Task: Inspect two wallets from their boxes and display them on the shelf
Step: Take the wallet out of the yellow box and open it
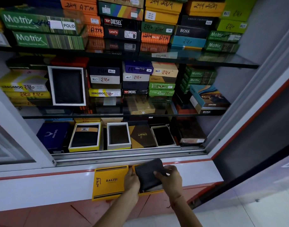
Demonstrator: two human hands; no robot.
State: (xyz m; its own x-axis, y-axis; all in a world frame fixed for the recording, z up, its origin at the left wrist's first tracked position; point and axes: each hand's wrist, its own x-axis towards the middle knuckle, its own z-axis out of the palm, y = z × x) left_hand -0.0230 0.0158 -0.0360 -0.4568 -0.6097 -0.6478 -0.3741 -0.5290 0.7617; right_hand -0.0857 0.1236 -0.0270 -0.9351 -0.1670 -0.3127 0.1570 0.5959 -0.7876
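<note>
A black wallet [148,175] is tilted over an open yellow box [151,192] on the white counter ledge. My left hand [132,180] grips the wallet's left edge and my right hand [170,176] holds its right side and top corner. The box's yellow lid [110,182], printed BALISI, lies flat to the left of the box. The box is mostly hidden under the wallet and my hands.
The cabinet behind the ledge has glass shelves [107,115] packed with wallet boxes. On the bottom shelf stand several open boxes showing dark wallets [118,135]. A sliding-door track [127,154] runs along the cabinet's front. A door frame [255,102] rises on the right.
</note>
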